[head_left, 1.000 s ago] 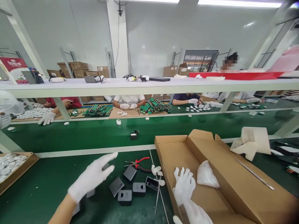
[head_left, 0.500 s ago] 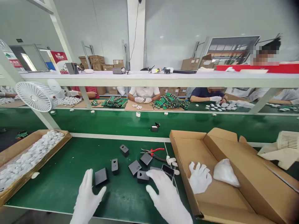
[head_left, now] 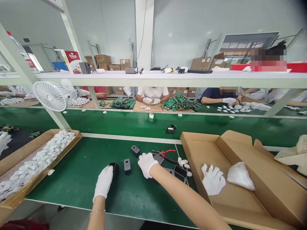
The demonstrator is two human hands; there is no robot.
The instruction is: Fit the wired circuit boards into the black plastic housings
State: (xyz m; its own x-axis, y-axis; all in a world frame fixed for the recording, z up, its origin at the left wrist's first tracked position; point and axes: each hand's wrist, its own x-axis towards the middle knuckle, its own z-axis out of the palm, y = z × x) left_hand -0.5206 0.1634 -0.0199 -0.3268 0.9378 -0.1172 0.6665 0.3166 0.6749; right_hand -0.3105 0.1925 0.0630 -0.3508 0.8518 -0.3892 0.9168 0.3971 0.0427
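While a black box (head_left: 115, 171) is enclosed along its left side by the left hand (head_left: 103, 182), the right hand (head_left: 146, 163) is lowered, palm down, among other boxes on the bench (head_left: 69, 179). The left fingers are drawn together against the box, which is located about midway between the bench's front and back edges. The right fingers are bent downward; whether anything is pinched by them cannot be told, since their undersides are hidden. Between the hands, a second box (head_left: 127, 166) is seen, and a third box (head_left: 135, 151) is placed nearer the back edge, just beside the right hand. Further boxes are partly covered by the right hand and forearm. Beyond these, red-handled pliers (head_left: 168, 151) and an open box (head_left: 180, 172) are laid near a carton (head_left: 201, 148) at the bench's right side, in which a glove (head_left: 213, 180) and a white bag (head_left: 240, 176) are contained. At the bench's left edge, a tray (head_left: 61, 154) is filled with white pieces (head_left: 35, 166). Past the back edge, a green belt (head_left: 107, 124) is shown, across which co-workers are seated.
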